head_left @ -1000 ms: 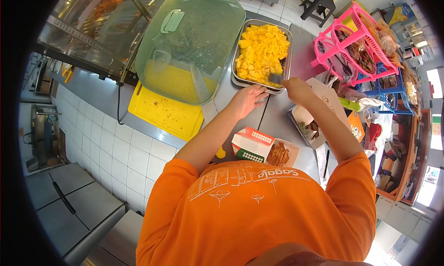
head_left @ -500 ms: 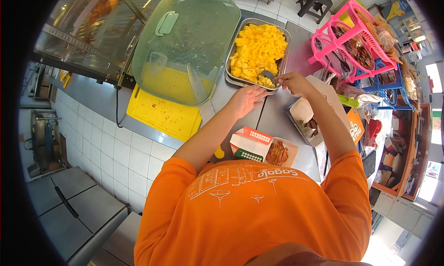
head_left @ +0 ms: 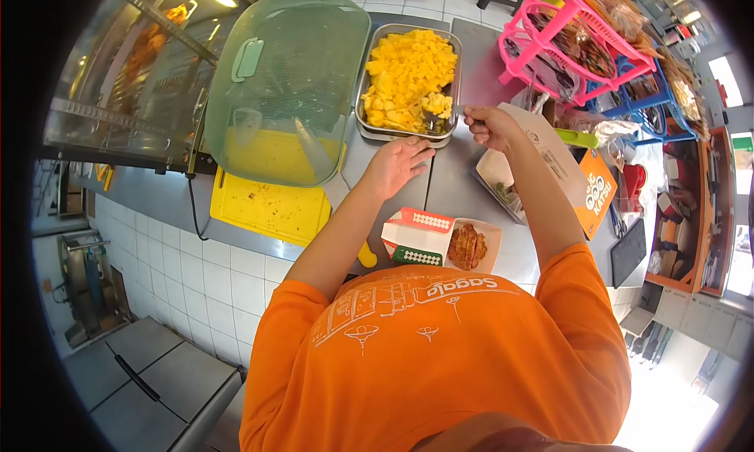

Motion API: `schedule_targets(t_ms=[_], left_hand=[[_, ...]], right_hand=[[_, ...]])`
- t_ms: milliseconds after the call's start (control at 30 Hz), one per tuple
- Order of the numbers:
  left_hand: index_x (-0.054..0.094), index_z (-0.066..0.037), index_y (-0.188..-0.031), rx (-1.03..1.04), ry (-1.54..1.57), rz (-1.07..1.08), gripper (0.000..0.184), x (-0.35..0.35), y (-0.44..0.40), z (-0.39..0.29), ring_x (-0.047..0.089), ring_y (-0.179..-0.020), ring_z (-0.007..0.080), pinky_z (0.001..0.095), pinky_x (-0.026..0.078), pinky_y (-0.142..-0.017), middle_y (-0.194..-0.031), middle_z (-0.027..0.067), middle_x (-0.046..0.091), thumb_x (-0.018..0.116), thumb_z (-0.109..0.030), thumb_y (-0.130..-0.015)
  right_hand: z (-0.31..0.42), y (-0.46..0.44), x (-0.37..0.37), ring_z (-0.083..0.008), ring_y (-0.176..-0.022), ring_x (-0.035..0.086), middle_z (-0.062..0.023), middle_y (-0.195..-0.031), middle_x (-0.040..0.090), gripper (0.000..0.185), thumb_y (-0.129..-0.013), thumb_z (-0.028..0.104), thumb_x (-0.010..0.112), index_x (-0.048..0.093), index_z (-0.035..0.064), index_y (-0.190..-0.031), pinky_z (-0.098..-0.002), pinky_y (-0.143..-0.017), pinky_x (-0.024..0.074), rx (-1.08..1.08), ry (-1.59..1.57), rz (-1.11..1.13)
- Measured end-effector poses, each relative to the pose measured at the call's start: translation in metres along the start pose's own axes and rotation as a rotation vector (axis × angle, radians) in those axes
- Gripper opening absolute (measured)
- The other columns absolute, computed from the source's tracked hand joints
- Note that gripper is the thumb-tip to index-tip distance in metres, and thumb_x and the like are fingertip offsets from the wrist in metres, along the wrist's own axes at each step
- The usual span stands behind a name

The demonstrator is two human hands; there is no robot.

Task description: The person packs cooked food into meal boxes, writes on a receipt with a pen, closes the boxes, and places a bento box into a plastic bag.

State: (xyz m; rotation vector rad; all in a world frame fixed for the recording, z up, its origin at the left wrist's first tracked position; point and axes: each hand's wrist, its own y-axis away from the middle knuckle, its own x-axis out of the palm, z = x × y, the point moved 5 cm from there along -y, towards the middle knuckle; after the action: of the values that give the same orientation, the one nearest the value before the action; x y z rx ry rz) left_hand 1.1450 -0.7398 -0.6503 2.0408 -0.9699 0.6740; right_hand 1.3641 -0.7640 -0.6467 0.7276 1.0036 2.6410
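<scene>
My right hand (head_left: 491,128) grips the handle of a serving spoon (head_left: 458,109), whose bowl is heaped with yellow scrambled egg. The spoon is over the near right corner of a metal tray (head_left: 459,63) filled with chopped scrambled egg (head_left: 407,71). At the tray's near edge my left hand (head_left: 399,166) is held out with its fingers apart, holding nothing. Closer to my body lies an opened red, white and green paper box with sliced fried cutlet (head_left: 468,247) in it. Under my right forearm is another open box (head_left: 495,169), with white and green food partly hidden.
A green mesh food cover (head_left: 283,75) stands left of the tray, partly over a yellow cutting board (head_left: 271,212). Pink basket racks (head_left: 542,40) stand at the right, near an orange printed box (head_left: 598,193). A glass display cabinet (head_left: 149,67) is at far left.
The spoon has come up from the egg with a heaped load. My right hand has turned slightly and shifted off the tray's edge. The whole view has shifted a little.
</scene>
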Motion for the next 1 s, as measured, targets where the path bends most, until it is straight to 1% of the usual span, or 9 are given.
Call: schedule_targets(t_ms=[200, 400, 500, 600, 700, 733, 833, 867, 1000], left_hand=[[0.037, 0.001, -0.134, 0.014, 0.079, 0.064, 0.055, -0.007, 0.027, 0.005, 0.032, -0.133, 0.0301, 0.0421, 0.025, -0.107, -0.146, 0.015, 0.031, 0.039, -0.03, -0.088], [0.026, 0.004, -0.14, 0.061, 0.11, 0.158, 0.067, -0.008, 0.09, 0.005, 0.028, -0.136, 0.0328, 0.044, 0.024, -0.108, -0.148, 0.0183, 0.026, 0.037, -0.035, -0.086], [0.024, 0.004, -0.141, 0.062, 0.162, 0.119, 0.07, -0.012, 0.113, 0.008, 0.028, -0.135, 0.0334, 0.0447, 0.025, -0.109, -0.149, 0.0192, 0.024, 0.038, -0.034, -0.084], [0.022, 0.005, -0.141, 0.05, 0.178, 0.064, 0.072, -0.012, 0.126, 0.01, 0.027, -0.136, 0.0339, 0.0452, 0.025, -0.109, -0.149, 0.0204, 0.023, 0.039, -0.03, -0.081], [0.021, 0.006, -0.141, 0.045, 0.173, 0.09, 0.075, -0.011, 0.13, 0.013, 0.026, -0.136, 0.0343, 0.0449, 0.026, -0.109, -0.149, 0.0213, 0.022, 0.042, -0.03, -0.079], [0.02, 0.006, -0.142, 0.038, 0.161, 0.089, 0.076, -0.009, 0.13, 0.014, 0.026, -0.136, 0.0344, 0.0448, 0.026, -0.109, -0.149, 0.0213, 0.021, 0.042, -0.03, -0.079], [0.019, 0.006, -0.142, 0.031, 0.114, 0.085, 0.078, -0.004, 0.13, 0.014, 0.026, -0.136, 0.0344, 0.0444, 0.026, -0.109, -0.149, 0.0214, 0.021, 0.044, -0.03, -0.078], [0.019, 0.006, -0.142, 0.03, 0.088, 0.085, 0.078, 0.0, 0.131, 0.013, 0.026, -0.136, 0.0344, 0.0442, 0.025, -0.109, -0.149, 0.0214, 0.02, 0.044, -0.03, -0.077], [0.018, 0.005, -0.142, 0.02, 0.094, 0.094, 0.08, -0.002, 0.133, 0.015, 0.026, -0.136, 0.0339, 0.0438, 0.025, -0.109, -0.15, 0.021, 0.02, 0.045, -0.031, -0.077]], right_hand=[[0.01, 0.07, -0.011, -0.0041, -0.048, 0.031, 0.0007, -0.071, 0.049, 0.004, -0.093, 0.012, 0.048, 0.048, 0.0093, -0.09, -0.0181, -0.04, 0.0247, -0.15, -0.178, 0.094], [-0.03, 0.175, -0.057, -0.0031, -0.048, 0.03, 0.001, -0.073, 0.049, 0.009, -0.095, 0.015, 0.048, 0.047, 0.0097, -0.087, -0.017, -0.04, 0.0253, -0.248, -0.261, -0.196], [-0.068, 0.202, -0.088, -0.0029, -0.049, 0.029, 0.002, -0.072, 0.048, 0.009, -0.094, 0.015, 0.05, 0.052, 0.0068, -0.098, -0.0171, -0.04, 0.0255, -0.281, -0.375, -0.299], [-0.102, 0.218, -0.11, -0.0032, -0.05, 0.035, 0.0025, -0.074, 0.051, 0.021, -0.094, 0.015, 0.05, 0.058, 0.0045, -0.111, -0.0165, -0.042, 0.0278, -0.355, -0.255, -0.492], [-0.122, 0.223, -0.112, -0.0033, -0.053, 0.041, 0.0032, -0.077, 0.054, 0.027, -0.095, 0.014, 0.049, 0.06, 0.0052, -0.117, -0.0176, -0.043, 0.0307, -0.368, 0.25, -0.859], [-0.124, 0.228, -0.106, -0.0114, -0.058, 0.052, -0.001, -0.081, 0.058, 0.025, -0.092, 0.008, 0.05, 0.064, 0.0078, -0.113, -0.0256, -0.049, 0.0408, -0.361, 0.528, -0.92], [-0.136, 0.234, -0.087, -0.023, -0.066, 0.057, -0.0075, -0.083, 0.059, 0.033, -0.086, 0.001, 0.05, 0.064, 0.0118, -0.114, -0.0361, -0.061, 0.0472, -0.593, 1.25, -0.988], [-0.136, 0.237, -0.078, -0.0316, -0.076, 0.057, -0.0124, -0.085, 0.057, 0.042, -0.081, -0.004, 0.049, 0.063, 0.0146, -0.116, -0.0407, -0.073, 0.0476, -0.459, 1.269, -0.985], [-0.145, 0.244, -0.075, -0.029, -0.076, 0.058, -0.0119, -0.083, 0.056, 0.041, -0.081, -0.005, 0.049, 0.063, 0.0135, -0.116, -0.038, -0.072, 0.0484, -0.541, 1.362, -1.109]])
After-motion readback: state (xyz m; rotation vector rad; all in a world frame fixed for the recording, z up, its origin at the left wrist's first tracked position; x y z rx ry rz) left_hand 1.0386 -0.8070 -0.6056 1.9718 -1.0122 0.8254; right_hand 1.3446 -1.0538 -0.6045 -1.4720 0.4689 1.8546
